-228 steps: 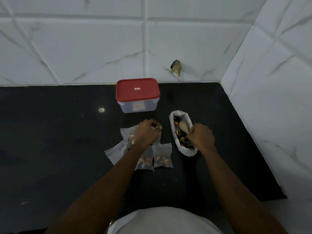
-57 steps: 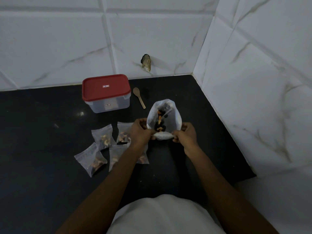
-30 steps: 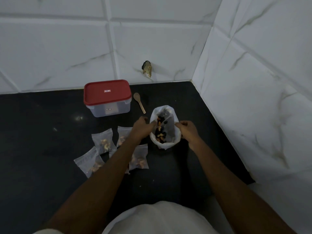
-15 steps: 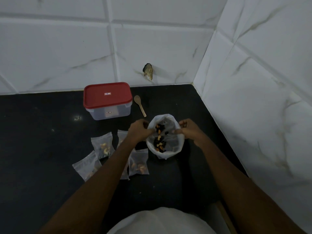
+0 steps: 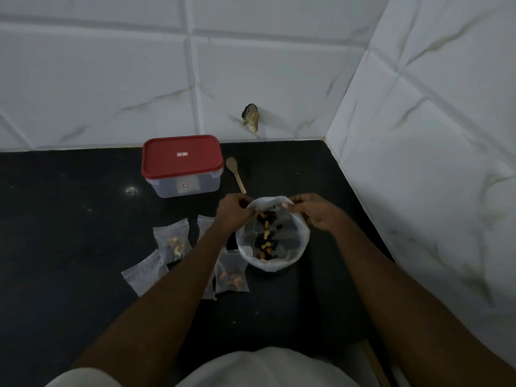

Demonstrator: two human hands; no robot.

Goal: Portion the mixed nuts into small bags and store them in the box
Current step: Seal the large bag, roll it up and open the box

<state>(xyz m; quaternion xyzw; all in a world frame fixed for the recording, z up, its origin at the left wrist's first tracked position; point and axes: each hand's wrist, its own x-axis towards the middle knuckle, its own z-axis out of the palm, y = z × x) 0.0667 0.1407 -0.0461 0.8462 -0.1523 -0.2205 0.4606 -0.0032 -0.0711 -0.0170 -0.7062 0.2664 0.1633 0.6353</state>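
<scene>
Low in the frame a white garment (image 5: 265, 370) shows at the person's front, and two bare forearms reach up from it over the black, glossy worktop (image 5: 69, 233). Just left of centre lie the small bags (image 5: 231, 275), flat squares of clear, slightly cloudy film; four can be made out, one half under the left forearm. Pale and tan nuts show through three of them. They overlap loosely, and the nearest right-hand one lies just beside the large bag (image 5: 303, 233). That bag sits at the middle of the frame, a soft pouch of thin white translucent plastic, its mouth spread into a rough circle and its sides crumpled. Inside, the mixed nuts (image 5: 266, 241) form a loose strip of pale curved cashews, orange-brown pieces and small black ones. The left hand (image 5: 233, 212) pinches the far left of the rim with curled fingers, and the right hand (image 5: 312, 210) pinches the far right of it, thumb on top. Beyond the hands a small wooden spoon (image 5: 236, 174) lies flat, bowl pointing away. To its left stands the box (image 5: 183, 185), a clear rounded rectangular tub closed by a smooth red lid (image 5: 181, 156); lid and side each carry a small label. Behind, large white marble-veined wall tiles (image 5: 111, 79) meet in a corner at upper right, with a chipped, dark broken patch (image 5: 251, 118) above the spoon.
</scene>
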